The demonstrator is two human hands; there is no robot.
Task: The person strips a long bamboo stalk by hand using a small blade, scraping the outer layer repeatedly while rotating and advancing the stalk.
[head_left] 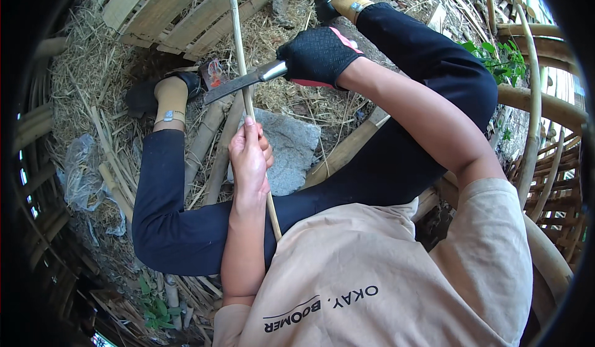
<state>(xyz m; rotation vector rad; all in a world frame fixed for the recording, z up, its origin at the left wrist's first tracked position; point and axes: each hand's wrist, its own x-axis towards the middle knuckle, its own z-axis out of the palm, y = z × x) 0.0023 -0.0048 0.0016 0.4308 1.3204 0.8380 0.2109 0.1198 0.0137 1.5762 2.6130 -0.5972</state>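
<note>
My bare left hand (251, 158) is closed round a long, thin bamboo stick (238, 24), the thumb lying along it. The stick runs from the far edge of the view down to my shirt front, by my lap. My right hand (319, 55), in a black glove with pink edging, grips a knife (238, 84); its handle is mostly hidden in the fist. The broad, straight steel blade lies across the stick, just beyond my left thumb. Beneath and right of my left hand sits a grey stone block (288, 148).
Dry straw and shavings (93, 93) cover the ground about my feet. A panel of split bamboo slats (173, 12) stands at the far left. Clear plastic wrap (83, 173) lies at left. Bamboo poles (542, 108) and woven bamboo (558, 179) are at right.
</note>
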